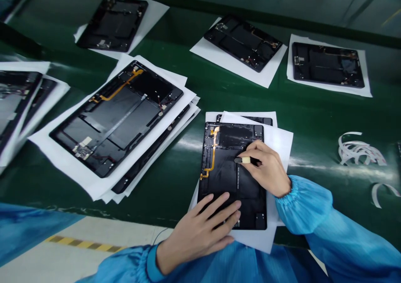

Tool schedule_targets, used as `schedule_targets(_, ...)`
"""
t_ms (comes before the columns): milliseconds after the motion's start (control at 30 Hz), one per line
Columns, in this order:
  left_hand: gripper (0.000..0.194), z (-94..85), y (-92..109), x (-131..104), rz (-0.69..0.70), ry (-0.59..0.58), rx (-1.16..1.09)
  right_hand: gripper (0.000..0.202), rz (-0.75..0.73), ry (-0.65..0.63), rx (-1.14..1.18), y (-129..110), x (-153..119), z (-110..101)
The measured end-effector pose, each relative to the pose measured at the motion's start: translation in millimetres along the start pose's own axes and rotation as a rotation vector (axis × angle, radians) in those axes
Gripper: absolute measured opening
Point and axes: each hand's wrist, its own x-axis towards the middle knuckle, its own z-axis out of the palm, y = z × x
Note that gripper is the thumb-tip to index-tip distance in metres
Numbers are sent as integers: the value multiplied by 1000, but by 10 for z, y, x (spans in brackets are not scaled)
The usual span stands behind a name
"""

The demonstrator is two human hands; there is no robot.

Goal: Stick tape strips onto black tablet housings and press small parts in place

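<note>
A black tablet back housing [225,162] lies in front of me on white paper, with an orange flex cable [213,153] along its left side. My left hand [203,226] is open, its fingers spread over the lower part of the housing. In my right hand [266,166], thumb and fingers pinch a small cream block with a dark grey tip [242,160]. That tip is just over the middle of the housing; whether it touches the surface I cannot tell. Part of another housing [250,119] shows under a white sheet at the top.
To the left is a stack of housings [115,116] interleaved with paper, and another stack [19,103] beyond it. Further housings [246,43] lie on paper along the far side of the green table [175,41]. Curled white strips [360,151] lie at right.
</note>
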Motion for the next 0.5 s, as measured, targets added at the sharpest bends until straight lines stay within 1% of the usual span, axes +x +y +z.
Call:
schedule_targets(133, 36, -18, 0, 16, -6, -2, -16, 19, -6, 2, 2, 11, -2, 7)
schedule_targets(333, 37, -11, 3, 7, -2, -22, -14, 26, -54, 22, -12, 53, -39, 33)
schedule_targets(500, 37, -8, 2, 1, -17, -34, -23, 28, -44, 54, -25, 55, -53, 40)
